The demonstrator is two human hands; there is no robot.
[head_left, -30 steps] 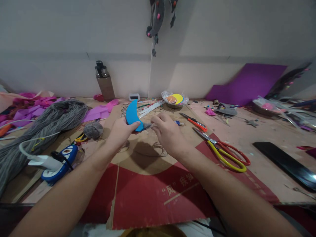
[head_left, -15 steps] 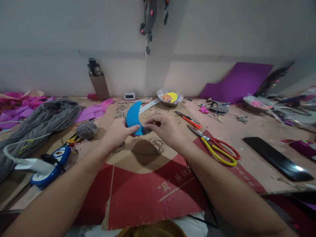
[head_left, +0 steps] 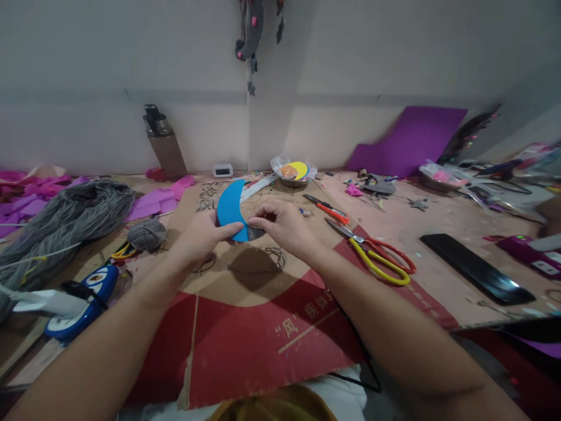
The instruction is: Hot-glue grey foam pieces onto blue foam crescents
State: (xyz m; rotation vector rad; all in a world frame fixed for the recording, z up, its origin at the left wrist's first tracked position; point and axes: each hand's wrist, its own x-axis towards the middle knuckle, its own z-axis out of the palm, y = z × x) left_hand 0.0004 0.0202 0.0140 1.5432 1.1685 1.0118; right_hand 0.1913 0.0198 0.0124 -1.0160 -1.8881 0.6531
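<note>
A blue crescent (head_left: 230,204) is held up over the cardboard sheet (head_left: 263,345). My left hand (head_left: 204,234) grips it at its lower left, thumb on its face. Dark grey yarn (head_left: 255,233) covers the crescent's lower right tip. My right hand (head_left: 280,225) pinches at that tip, thumb and forefinger together on the yarn. Loose grey strands (head_left: 275,258) lie on the cardboard below, beside the crescent's shadow.
Red and yellow scissors (head_left: 379,257), orange snips (head_left: 326,209) and a black tray (head_left: 475,269) are at the right. Left are a grey yarn ball (head_left: 146,234), a large skein (head_left: 87,216) and a blue power socket (head_left: 83,304). A bowl (head_left: 294,182) stands behind.
The view has shifted slightly to the right. My right fingers have moved a little on the grey yarn, and more of the yarn-covered tip shows. My left hand keeps its hold.
</note>
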